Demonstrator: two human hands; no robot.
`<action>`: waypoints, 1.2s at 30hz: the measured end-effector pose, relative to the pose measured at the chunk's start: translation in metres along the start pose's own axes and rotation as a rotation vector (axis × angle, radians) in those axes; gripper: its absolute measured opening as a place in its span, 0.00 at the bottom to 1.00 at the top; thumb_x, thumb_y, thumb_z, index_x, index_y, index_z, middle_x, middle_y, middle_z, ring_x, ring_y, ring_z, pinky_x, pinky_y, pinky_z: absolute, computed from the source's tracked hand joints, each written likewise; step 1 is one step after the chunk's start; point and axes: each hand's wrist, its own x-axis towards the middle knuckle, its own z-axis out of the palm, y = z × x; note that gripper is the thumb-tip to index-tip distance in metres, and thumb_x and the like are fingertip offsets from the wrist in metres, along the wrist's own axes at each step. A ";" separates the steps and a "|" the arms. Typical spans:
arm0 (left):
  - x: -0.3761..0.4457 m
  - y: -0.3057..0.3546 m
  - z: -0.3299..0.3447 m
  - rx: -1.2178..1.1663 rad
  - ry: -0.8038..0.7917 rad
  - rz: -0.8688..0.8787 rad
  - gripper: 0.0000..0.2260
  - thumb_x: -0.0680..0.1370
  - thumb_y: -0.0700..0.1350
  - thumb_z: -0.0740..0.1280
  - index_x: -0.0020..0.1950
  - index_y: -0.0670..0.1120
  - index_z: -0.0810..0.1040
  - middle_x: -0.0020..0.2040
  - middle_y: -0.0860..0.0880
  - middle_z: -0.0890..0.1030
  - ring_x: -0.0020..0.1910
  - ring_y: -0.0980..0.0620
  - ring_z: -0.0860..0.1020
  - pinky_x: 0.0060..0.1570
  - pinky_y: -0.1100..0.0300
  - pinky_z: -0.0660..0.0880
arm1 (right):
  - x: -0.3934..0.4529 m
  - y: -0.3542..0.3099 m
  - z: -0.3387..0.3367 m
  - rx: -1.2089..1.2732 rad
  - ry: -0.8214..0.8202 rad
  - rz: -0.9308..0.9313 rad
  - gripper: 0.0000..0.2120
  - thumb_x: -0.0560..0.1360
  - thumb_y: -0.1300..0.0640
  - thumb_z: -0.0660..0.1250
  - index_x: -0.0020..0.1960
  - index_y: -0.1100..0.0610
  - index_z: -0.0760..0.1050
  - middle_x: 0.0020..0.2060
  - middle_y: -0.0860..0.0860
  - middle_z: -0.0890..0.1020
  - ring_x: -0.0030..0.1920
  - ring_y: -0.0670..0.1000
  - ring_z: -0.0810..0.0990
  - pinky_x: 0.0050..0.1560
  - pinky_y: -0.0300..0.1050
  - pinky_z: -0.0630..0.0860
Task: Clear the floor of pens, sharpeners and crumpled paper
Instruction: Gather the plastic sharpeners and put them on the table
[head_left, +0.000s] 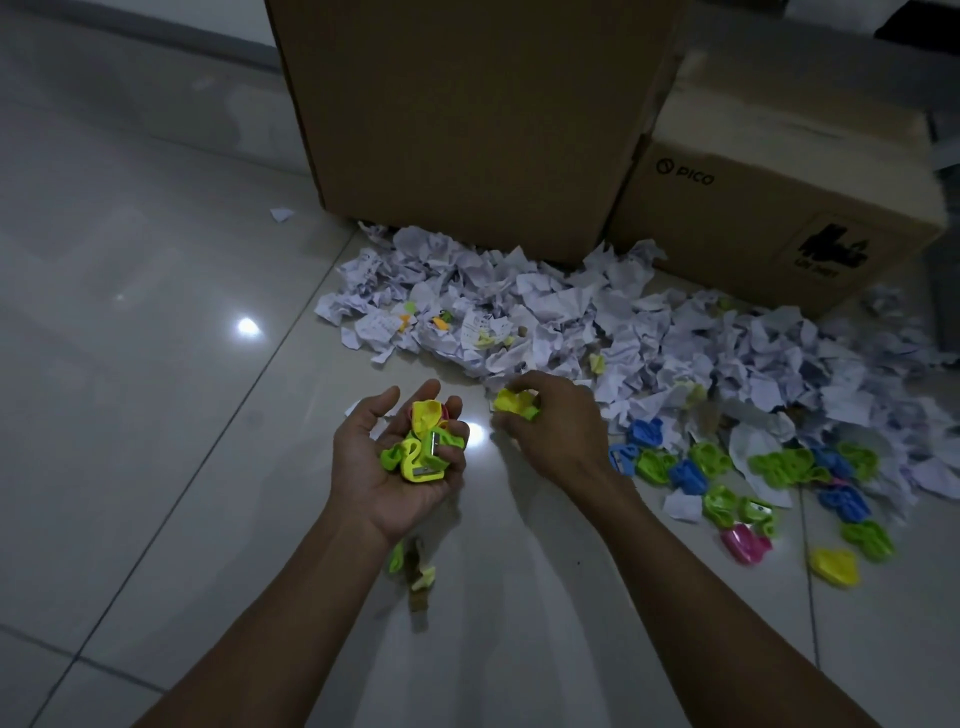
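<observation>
I read my left hand (402, 457) as a cupped tray, palm up, fingers loosely curled round a clutch of green and yellow sharpeners (423, 441), so my right hand (550, 423) is free to pick; it pinches a yellow sharpener (511, 402) just off the floor (156, 312). More sharpeners (748, 483) lie to the right, beside the crumpled paper (545, 306) heaped against the cardboard boxes (467, 119). In this dim light I see no pens, and the paper may hide some.
</observation>
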 end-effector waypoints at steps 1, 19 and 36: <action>0.000 0.000 0.000 0.004 0.002 0.004 0.14 0.70 0.48 0.65 0.50 0.43 0.82 0.47 0.41 0.79 0.38 0.47 0.75 0.28 0.62 0.72 | -0.005 -0.001 -0.003 0.124 0.006 0.036 0.14 0.69 0.48 0.75 0.52 0.51 0.81 0.47 0.49 0.83 0.48 0.50 0.79 0.45 0.43 0.75; 0.006 -0.024 0.015 0.061 0.023 -0.043 0.13 0.72 0.48 0.63 0.48 0.42 0.81 0.45 0.40 0.80 0.35 0.47 0.76 0.28 0.63 0.72 | -0.061 0.065 -0.066 1.750 -0.110 0.557 0.33 0.36 0.70 0.79 0.40 0.58 0.74 0.42 0.57 0.81 0.36 0.52 0.82 0.21 0.35 0.70; 0.002 -0.031 0.018 0.169 0.032 -0.069 0.12 0.71 0.47 0.63 0.45 0.42 0.83 0.43 0.42 0.79 0.33 0.47 0.76 0.26 0.63 0.72 | -0.036 0.057 -0.055 0.537 0.258 0.435 0.21 0.79 0.45 0.63 0.31 0.55 0.71 0.25 0.49 0.71 0.26 0.48 0.69 0.31 0.41 0.63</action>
